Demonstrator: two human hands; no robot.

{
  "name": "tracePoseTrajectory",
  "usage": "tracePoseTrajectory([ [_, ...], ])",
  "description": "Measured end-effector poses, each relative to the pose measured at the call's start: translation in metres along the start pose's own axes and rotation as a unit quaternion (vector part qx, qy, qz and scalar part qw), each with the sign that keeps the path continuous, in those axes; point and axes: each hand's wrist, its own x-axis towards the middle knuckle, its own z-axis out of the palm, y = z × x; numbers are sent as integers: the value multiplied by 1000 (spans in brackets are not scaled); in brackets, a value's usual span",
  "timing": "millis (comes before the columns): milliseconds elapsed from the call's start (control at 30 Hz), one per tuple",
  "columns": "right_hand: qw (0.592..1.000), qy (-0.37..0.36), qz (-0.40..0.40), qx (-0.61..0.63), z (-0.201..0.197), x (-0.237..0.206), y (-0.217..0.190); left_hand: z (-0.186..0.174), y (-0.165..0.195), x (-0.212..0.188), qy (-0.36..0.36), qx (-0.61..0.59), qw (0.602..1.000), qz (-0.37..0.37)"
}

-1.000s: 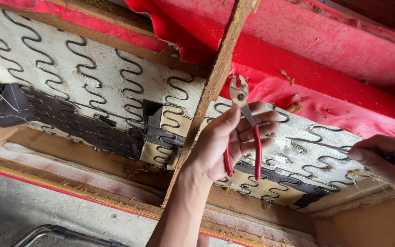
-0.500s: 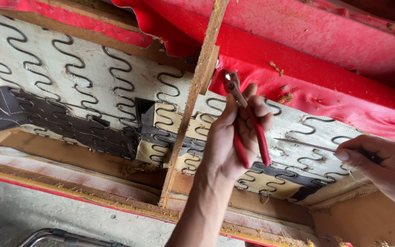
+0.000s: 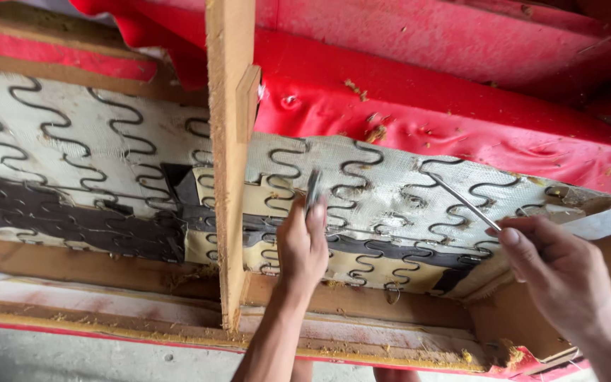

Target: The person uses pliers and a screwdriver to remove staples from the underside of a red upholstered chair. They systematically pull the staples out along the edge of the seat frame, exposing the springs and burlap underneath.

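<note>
I look up at the underside of a sofa frame. My left hand [image 3: 304, 244] is closed around pliers [image 3: 313, 189]; only the grey jaws show above my fingers, held against the zigzag springs [image 3: 362, 185] on white woven cloth. My right hand [image 3: 560, 272] pinches a thin metal rod [image 3: 461, 200], and its tip rests on a spring further right. The pliers' handles are hidden inside my left fist.
A bare wooden slat [image 3: 226, 163] runs top to bottom just left of my left hand. Red upholstery [image 3: 426, 106] with torn spots hangs above the springs. A dark strap [image 3: 72, 219] crosses the springs. The wooden frame rail [image 3: 93, 265] lies below.
My left hand has turned and dropped lower on the springs, so the pliers' red handles no longer show. My right hand has come in from the edge with the thin rod raised.
</note>
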Motion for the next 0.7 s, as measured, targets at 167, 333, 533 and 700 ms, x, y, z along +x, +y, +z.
tracePoseTrajectory([
  [167,987,20,-23,155,27,-8,5,9,22,-20,-49,85,993,-57],
  [333,981,31,-59,184,58,11,-8,16,67,-1,-167,127,958,-196],
  [533,973,109,-199,40,96,33,-17,19,84,2,-160,54,979,-109],
  [700,946,194,-258,-16,116,31,-22,10,76,-1,-166,48,975,-139],
])
